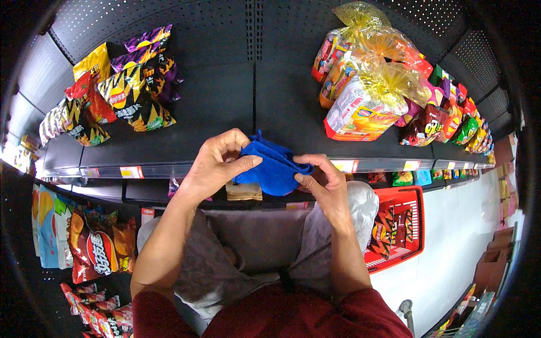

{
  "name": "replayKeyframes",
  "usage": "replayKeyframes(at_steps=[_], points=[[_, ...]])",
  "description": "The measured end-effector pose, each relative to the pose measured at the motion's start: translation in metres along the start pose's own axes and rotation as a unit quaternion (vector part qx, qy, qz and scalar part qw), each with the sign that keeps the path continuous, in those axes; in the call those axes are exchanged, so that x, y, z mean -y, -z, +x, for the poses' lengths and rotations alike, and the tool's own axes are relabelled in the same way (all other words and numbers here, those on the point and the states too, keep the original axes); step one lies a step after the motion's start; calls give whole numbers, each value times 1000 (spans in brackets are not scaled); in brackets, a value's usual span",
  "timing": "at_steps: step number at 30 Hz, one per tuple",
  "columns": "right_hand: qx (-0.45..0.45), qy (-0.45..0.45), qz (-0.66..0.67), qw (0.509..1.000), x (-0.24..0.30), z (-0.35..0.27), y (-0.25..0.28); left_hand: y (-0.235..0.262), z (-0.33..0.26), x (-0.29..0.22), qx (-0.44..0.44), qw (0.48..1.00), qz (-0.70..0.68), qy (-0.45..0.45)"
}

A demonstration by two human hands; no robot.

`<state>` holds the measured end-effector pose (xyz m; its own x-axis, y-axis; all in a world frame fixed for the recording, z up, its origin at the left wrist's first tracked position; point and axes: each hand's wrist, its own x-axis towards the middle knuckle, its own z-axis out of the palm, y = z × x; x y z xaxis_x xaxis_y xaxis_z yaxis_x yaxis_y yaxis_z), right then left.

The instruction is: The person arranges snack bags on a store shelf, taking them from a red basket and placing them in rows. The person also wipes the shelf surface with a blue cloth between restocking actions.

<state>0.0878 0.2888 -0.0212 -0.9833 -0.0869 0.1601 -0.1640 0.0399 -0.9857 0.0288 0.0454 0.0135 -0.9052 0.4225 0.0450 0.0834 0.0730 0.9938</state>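
Observation:
A folded blue cloth (270,169) hangs between my two hands, just in front of the edge of a black shelf. My left hand (222,160) pinches its left side between thumb and fingers. On the opposite side, my right hand (324,186) grips the cloth's right edge, with the thumb below and the fingers curled over. The black shelf (220,107) behind the cloth shows a bare stretch of surface. Below the cloth, a brown-gold package (244,192) on the lower shelf is partly hidden.
Chip bags (135,98) stand at the shelf's left, and yellow-wrapped snack bundles (366,107) at its right, beside more bags (439,124). Price tags (131,172) line the shelf edge. A red basket (414,225) holding snack bags sits on the floor by my right knee. Larger bags (101,248) fill the lower left.

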Motion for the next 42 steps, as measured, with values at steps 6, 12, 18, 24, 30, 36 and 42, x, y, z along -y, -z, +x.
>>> replayKeyframes(at_steps=[6, 12, 18, 24, 30, 36, 42], points=[[-33, -5, 26, 999, -4, 0, -2, 1, 1, -2, 3, 999, 20, -34], [-60, -3, 24, 998, -15, 9, -1, -5, 3, 7, -15, 999, -39, -18], [-110, 35, -41, 992, -29, 12, -12, -15, 9, 1, -102, 989, -105, 35], [-24, 22, -20, 999, -14, 1, -33, -5, 19, 10, -166, 946, -278, 25], [-2, 110, -116, 987, -18, 3, -54, -3, 26, 13, -204, 924, -323, 3], [-48, 111, -109, 987, -28, 11, -72, -5, 30, 12, -217, 918, -331, -10], [-58, 129, -120, 983, -34, 18, -72, -9, 32, 11, -231, 914, -334, -11]])
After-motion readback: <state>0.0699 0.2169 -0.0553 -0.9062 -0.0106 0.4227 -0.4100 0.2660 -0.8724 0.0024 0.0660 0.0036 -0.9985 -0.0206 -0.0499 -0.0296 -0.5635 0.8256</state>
